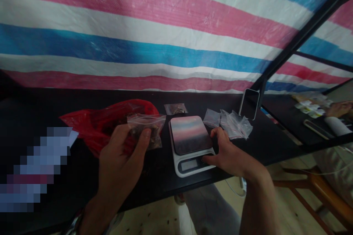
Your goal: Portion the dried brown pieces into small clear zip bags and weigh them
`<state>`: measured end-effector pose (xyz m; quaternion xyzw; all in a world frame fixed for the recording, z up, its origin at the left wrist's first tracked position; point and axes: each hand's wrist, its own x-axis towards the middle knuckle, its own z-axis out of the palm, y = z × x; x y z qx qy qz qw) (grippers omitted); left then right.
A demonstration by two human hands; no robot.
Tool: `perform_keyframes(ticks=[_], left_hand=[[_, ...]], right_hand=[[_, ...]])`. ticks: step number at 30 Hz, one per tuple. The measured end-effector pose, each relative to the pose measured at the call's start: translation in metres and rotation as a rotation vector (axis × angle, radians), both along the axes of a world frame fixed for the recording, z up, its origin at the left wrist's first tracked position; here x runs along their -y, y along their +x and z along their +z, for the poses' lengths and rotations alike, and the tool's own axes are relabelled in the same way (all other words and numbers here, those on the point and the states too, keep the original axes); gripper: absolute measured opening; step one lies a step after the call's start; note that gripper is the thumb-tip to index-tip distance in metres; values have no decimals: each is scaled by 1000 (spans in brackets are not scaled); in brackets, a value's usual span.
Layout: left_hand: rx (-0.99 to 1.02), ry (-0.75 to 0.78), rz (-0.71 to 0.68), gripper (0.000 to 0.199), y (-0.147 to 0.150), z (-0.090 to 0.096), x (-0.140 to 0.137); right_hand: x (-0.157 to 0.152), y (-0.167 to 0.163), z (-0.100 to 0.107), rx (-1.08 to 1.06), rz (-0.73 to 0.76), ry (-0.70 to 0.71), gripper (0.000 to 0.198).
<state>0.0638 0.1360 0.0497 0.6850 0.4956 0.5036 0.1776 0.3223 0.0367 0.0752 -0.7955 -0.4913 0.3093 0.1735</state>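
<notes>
A small clear zip bag [146, 129] with brownish dried bits inside is pinched between the thumb and fingers of my left hand [124, 158]. Just right of it a white kitchen scale [190, 136] lies on the black table, with a shiny metal top and nothing on it. My right hand [227, 152] rests at the scale's front right corner, thumb on the button panel by the small display [189, 164]. Its fingers are bent but apart from the thumb, near the right edge. The display's reading is too faint to make out.
A red plastic bag [91, 119] lies open at left, partly behind my left hand. Another filled zip bag [175, 109] lies behind the scale. Flat zip bags [235, 125] and a propped phone [249, 103] are at right. A person's hand [339, 109] shows far right.
</notes>
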Motion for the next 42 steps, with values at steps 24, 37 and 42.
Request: perform_keyframes(ticks=[24,37,42], left_hand=[[-10,-64,3,20,0,-1,2],[263,-57,-103,18,22,-4,1],[277,-24,-104,20,25,-10,0]], right_hand=[[19,24,-7,-149,49,65,48],[19,26,-9,-155,34,62,47],[18,25,-10,-150,20,79,46]])
